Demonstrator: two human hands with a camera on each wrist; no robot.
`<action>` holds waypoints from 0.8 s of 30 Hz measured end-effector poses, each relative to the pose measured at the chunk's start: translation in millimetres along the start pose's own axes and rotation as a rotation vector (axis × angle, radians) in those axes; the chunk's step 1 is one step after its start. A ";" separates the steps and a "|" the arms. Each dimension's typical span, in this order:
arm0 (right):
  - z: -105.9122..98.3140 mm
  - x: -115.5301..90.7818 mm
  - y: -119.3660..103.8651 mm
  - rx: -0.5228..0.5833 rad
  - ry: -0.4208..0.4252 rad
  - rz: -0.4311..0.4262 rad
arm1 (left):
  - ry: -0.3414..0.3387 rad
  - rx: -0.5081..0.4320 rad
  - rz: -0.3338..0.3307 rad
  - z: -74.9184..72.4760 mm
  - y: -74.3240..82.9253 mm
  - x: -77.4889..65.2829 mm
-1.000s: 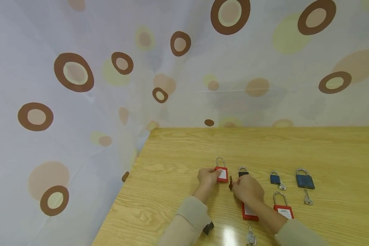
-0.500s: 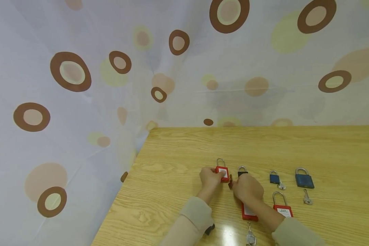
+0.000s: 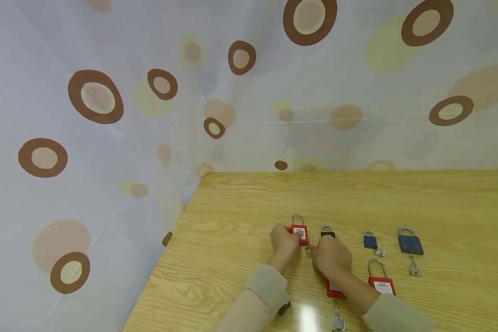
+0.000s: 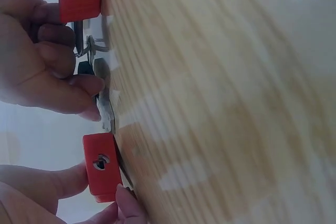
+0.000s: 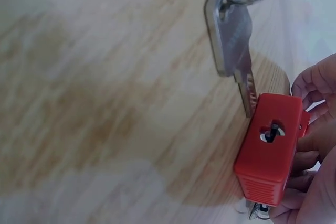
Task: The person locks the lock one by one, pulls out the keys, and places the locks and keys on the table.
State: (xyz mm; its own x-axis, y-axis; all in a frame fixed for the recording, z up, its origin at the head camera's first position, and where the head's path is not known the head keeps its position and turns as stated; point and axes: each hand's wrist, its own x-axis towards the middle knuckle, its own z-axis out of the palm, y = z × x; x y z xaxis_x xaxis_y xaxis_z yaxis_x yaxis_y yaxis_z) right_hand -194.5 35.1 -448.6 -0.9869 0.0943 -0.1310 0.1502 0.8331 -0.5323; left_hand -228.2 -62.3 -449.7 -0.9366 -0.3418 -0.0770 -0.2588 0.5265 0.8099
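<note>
On the table, my left hand [image 3: 285,240] grips a red padlock [image 3: 299,234] with a white label and a raised steel shackle. Thumb and fingers press its two sides in the left wrist view, where the keyhole end of this red padlock [image 4: 102,162] shows. Close to its right, my right hand [image 3: 332,258] pinches a silver key [image 3: 309,249], low over the wood. The key [image 4: 106,103] points toward the gripped padlock in the left wrist view. A second red padlock [image 3: 334,290] lies partly hidden beneath my right hand; its keyhole faces the right wrist camera.
A black padlock [image 3: 327,234] lies just beyond my right hand. Farther right are a small blue padlock [image 3: 370,240], a larger blue padlock [image 3: 410,243], loose keys [image 3: 414,267] and another red padlock [image 3: 382,285]. More keys [image 3: 338,320] lie at the near side. A patterned curtain [image 3: 249,101] hangs behind.
My left hand and its padlock have shifted slightly right. The key by my right hand looked dark earlier and now shows silver; my right hand has edged slightly left.
</note>
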 end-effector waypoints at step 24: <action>-95.2 -37.7 55.6 0.550 0.762 -0.494 | 0.050 0.056 0.224 -16.8 -13.3 -1.6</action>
State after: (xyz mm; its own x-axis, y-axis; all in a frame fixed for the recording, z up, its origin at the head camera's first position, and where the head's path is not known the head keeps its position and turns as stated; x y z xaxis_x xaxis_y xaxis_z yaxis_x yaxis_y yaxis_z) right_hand -154.6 129.8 -393.7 -0.6934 0.2885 0.6602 -0.4593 0.5290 -0.7136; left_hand -219.3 -81.8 -450.5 -0.9597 -0.2486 0.1309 -0.0596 0.6354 0.7699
